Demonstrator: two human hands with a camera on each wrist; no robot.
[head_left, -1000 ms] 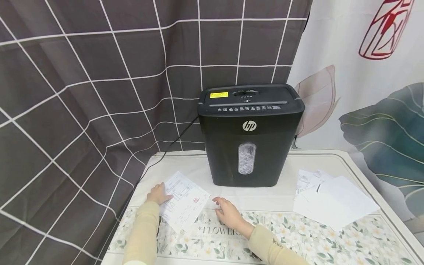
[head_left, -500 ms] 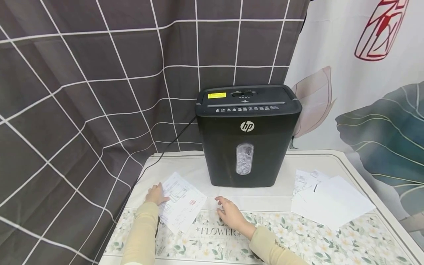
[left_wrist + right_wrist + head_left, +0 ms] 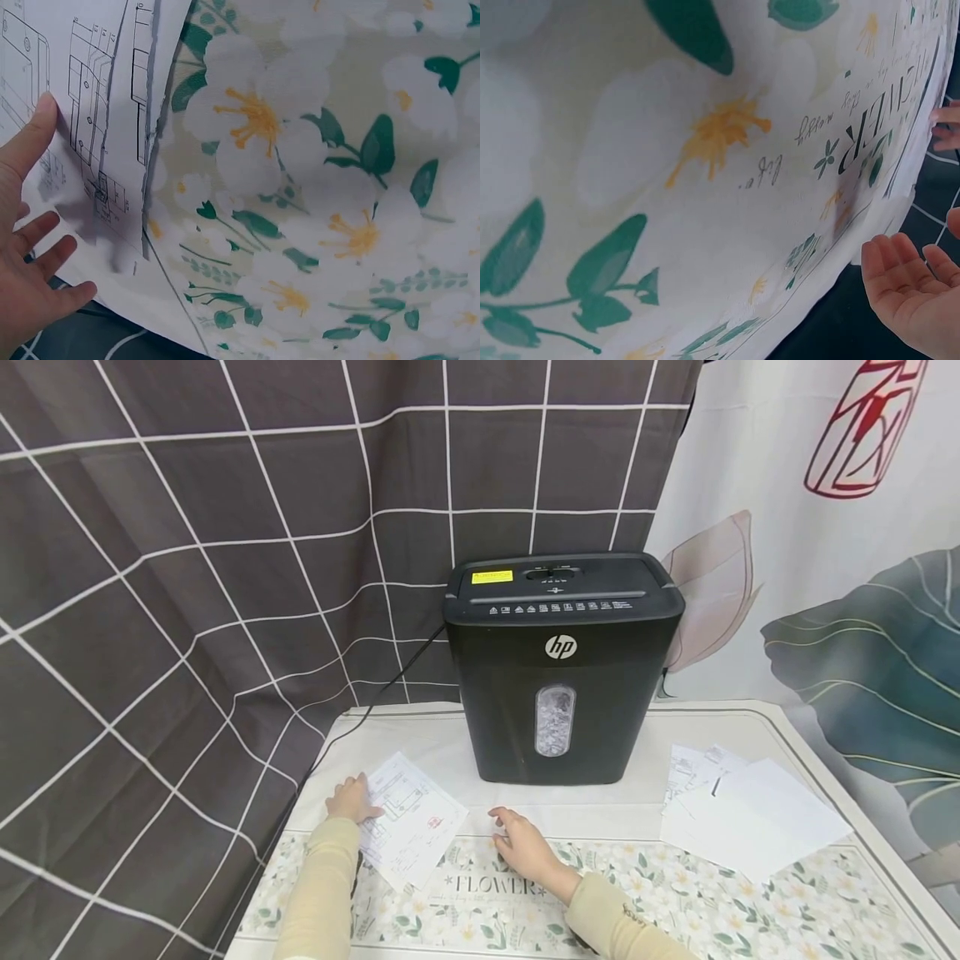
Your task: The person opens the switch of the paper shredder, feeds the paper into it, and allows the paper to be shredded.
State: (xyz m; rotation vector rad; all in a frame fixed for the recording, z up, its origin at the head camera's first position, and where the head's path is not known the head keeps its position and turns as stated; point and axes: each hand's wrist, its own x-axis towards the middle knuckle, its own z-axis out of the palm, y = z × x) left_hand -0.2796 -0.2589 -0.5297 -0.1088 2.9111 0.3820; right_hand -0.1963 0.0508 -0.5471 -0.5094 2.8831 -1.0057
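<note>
Two bare hands at a pile of paper before a shredder. The left hand (image 3: 351, 799) lies at the left edge of the printed sheets (image 3: 411, 822), its thumb laid over the paper and its other fingers spread apart, not pinching; this contact probably keeps the loose layers from sliding. The right hand (image 3: 522, 843) hovers or rests just beside the opposite corner, fingers loosely bent and holding nothing, perhaps kept near as a second support; whether it touches the surface cannot be told. The sheets lie flat, slanted, partly on the floral runner (image 3: 465, 933) and partly on the pale tabletop (image 3: 738, 724). Behind and between the hands stands the black shredder (image 3: 502, 693), upright, its slot uppermost and its window (image 3: 555, 721) facing the person, presumably so that the shreds inside can be checked. A second paper pile (image 3: 757, 818) lies well apart, to the right.
</note>
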